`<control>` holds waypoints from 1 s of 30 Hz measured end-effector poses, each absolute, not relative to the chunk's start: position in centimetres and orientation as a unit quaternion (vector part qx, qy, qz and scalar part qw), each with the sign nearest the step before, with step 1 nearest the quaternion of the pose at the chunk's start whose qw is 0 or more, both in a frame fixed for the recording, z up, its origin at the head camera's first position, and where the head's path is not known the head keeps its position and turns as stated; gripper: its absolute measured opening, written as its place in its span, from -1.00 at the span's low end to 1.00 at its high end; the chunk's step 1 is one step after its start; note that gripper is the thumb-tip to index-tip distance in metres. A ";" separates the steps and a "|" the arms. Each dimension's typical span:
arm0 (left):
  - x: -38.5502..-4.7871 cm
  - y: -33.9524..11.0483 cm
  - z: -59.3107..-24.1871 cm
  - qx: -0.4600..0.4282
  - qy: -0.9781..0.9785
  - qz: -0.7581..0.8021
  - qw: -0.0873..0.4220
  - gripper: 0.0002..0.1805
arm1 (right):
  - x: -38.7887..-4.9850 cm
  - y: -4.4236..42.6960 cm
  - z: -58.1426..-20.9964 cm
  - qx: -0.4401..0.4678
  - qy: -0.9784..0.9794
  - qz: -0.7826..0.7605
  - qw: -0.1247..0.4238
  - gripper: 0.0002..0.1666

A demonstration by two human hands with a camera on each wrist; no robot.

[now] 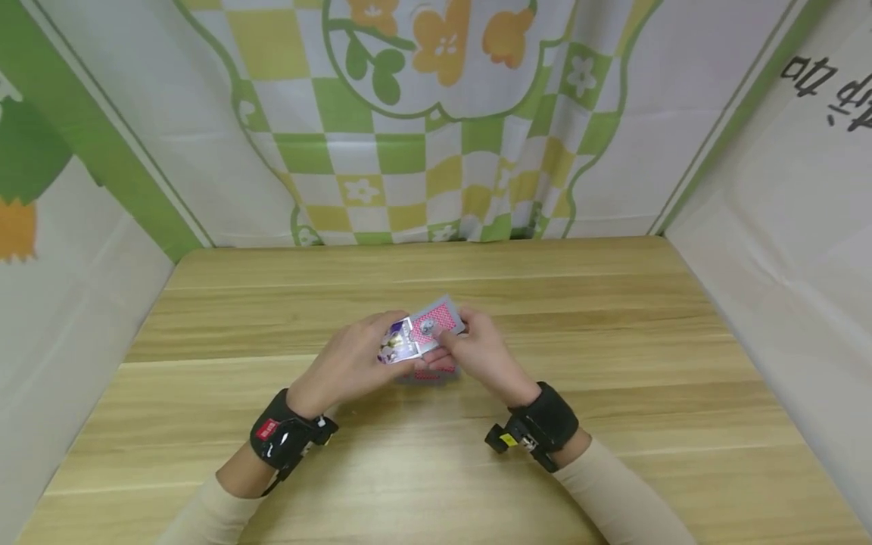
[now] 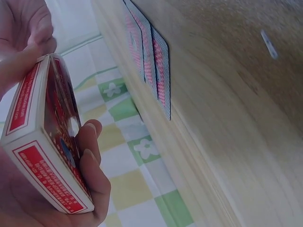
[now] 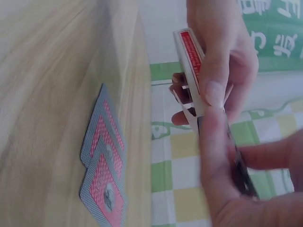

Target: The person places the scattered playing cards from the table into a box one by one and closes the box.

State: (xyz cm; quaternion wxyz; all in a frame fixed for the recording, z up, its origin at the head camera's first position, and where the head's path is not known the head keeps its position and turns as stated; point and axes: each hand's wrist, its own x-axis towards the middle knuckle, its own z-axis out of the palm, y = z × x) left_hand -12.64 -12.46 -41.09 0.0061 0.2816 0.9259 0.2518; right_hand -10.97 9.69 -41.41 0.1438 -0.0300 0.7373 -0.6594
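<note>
My left hand (image 1: 347, 356) grips a playing-card box (image 1: 399, 342), its thumb and fingers curled round the sides. White and red edges with small print show on the box (image 2: 52, 187) in the left wrist view. Between thumb and fingers, my right hand (image 1: 489, 359) pinches playing cards (image 1: 439, 322) with red patterned backs and pale borders. These cards meet the open end of the box; how far inside they reach is hidden. Below both hands, a few overlapping cards (image 3: 106, 182) lie back up on the table, partly covered by the fingers in the head view.
The wooden table (image 1: 436, 469) stretches out around both hands. A checked curtain with flowers (image 1: 422, 166) hangs behind its far edge, and pale cloth walls stand left and right. A small whitish strip (image 2: 269, 44) shows on the table in the left wrist view.
</note>
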 end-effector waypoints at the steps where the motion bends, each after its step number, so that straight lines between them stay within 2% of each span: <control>1: -12.7 -12.5 -41.1 0.283 0.926 0.250 0.003 -0.19 | -10.9 9.5 -41.4 -0.045 0.759 -0.635 0.138 -0.67; 6: -12.7 -12.5 -41.2 0.300 0.923 0.242 -0.015 -0.23 | -10.4 8.7 -41.8 -0.123 0.848 -0.503 0.109 -0.54; 12: -12.7 -12.6 -41.3 0.306 0.923 0.232 -0.016 -0.20 | -9.9 8.1 -42.0 -0.278 0.841 -0.445 0.130 -0.43; 15: -12.7 -12.7 -41.3 0.305 0.924 0.233 -0.011 -0.18 | -10.3 8.6 -41.9 -0.316 0.840 -0.418 0.144 -0.38; 19: -12.7 -12.6 -41.2 0.303 0.925 0.230 -0.012 -0.19 | -11.8 10.7 -42.2 -0.267 0.865 -0.399 0.149 -0.41; 21: -12.6 -12.6 -41.2 0.301 0.926 0.226 -0.007 -0.17 | -12.5 11.9 -42.5 -0.226 0.885 -0.385 0.131 -0.47; 25: -12.6 -12.7 -41.4 0.294 0.930 0.220 0.008 -0.15 | -13.6 13.4 -43.2 -0.178 0.912 -0.357 0.100 -0.46; 27: -12.6 -12.7 -41.4 0.291 0.931 0.218 0.010 -0.16 | -13.9 13.6 -43.5 -0.180 0.921 -0.335 0.090 -0.41; 30: -12.7 -12.7 -41.4 0.288 0.933 0.216 0.012 -0.16 | -14.1 13.7 -44.0 -0.184 0.931 -0.297 0.105 -0.25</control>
